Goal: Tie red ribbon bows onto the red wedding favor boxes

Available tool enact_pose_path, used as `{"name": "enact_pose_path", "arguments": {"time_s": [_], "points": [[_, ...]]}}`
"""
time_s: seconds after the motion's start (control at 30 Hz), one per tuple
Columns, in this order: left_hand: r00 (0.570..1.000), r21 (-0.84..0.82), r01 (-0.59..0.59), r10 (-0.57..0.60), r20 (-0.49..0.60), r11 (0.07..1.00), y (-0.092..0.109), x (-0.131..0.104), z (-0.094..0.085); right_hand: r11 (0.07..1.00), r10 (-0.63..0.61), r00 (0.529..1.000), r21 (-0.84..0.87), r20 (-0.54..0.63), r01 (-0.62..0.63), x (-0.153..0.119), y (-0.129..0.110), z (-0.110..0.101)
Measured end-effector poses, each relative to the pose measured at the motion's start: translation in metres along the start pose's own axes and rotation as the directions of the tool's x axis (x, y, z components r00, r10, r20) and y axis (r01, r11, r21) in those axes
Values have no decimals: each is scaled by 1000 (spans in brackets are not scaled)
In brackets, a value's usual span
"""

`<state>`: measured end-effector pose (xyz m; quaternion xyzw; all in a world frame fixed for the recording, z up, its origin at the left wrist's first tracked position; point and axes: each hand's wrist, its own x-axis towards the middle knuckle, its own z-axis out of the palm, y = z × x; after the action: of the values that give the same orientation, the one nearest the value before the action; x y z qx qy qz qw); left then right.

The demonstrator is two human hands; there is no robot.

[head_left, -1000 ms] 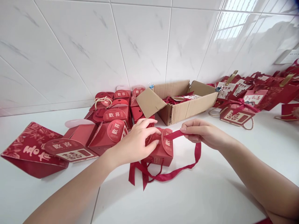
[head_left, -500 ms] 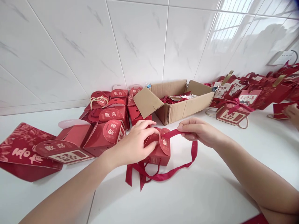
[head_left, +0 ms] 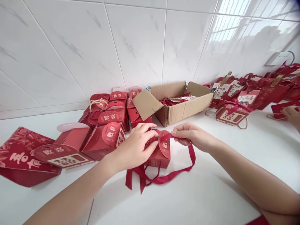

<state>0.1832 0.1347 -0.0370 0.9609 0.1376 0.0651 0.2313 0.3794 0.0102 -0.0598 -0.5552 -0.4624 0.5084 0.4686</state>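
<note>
A small red gift box [head_left: 164, 158] with a round flap stands on the white surface in front of me. My left hand [head_left: 138, 143] is wrapped over its left side and top, gripping it. Between the thumb and fingers of my right hand [head_left: 191, 135] is a dark red ribbon [head_left: 172, 175], pinched close to the flap's slot. The ribbon loops down on the right and passes before the box, its cut ends lying at the front left. A thin dark red cord hangs at the box's front.
Red boxes [head_left: 112, 116] stand at the left, beside a larger red package [head_left: 28, 156]. An open cardboard box [head_left: 185, 110] is behind my hands. At right are a bow-tied box [head_left: 231, 115], red bags [head_left: 267, 93] and another person's hand [head_left: 292, 115].
My right hand has moved left, closer to the flap, with the ribbon in its fingers. The stretch of ribbon between them is shorter. My left hand keeps its place on the box.
</note>
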Motion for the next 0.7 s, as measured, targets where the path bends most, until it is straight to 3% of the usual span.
{"name": "enact_pose_path", "arguments": {"time_s": [0.13,0.2,0.23,0.3,0.37,0.43,0.6,0.7], "points": [[999,-13,16,-17,-50,1000,0,2,2,982,-11,1000,-190,24,15,1,4,8],[995,-29,33,-35,-89,999,0,2,2,921,-90,995,-383,-45,66,0,0,10],[991,-50,37,-43,-127,998,0,1,1,863,-181,977,-495,-113,103,0,-3,11],[972,-128,17,-47,-231,992,1,0,-2,706,-411,886,-691,-217,158,1,-13,13],[937,-207,-50,-26,-349,977,1,-2,-7,618,-540,817,-755,-204,220,4,-27,18],[886,-213,-138,24,-464,967,0,-4,-13,639,-537,836,-702,-116,313,8,-41,27],[743,-79,-286,168,-648,955,2,-14,-28,860,-368,924,-341,100,380,19,-61,47],[717,-35,-290,193,-670,956,6,-20,-33,926,-338,932,-132,132,354,18,-62,44]]}}
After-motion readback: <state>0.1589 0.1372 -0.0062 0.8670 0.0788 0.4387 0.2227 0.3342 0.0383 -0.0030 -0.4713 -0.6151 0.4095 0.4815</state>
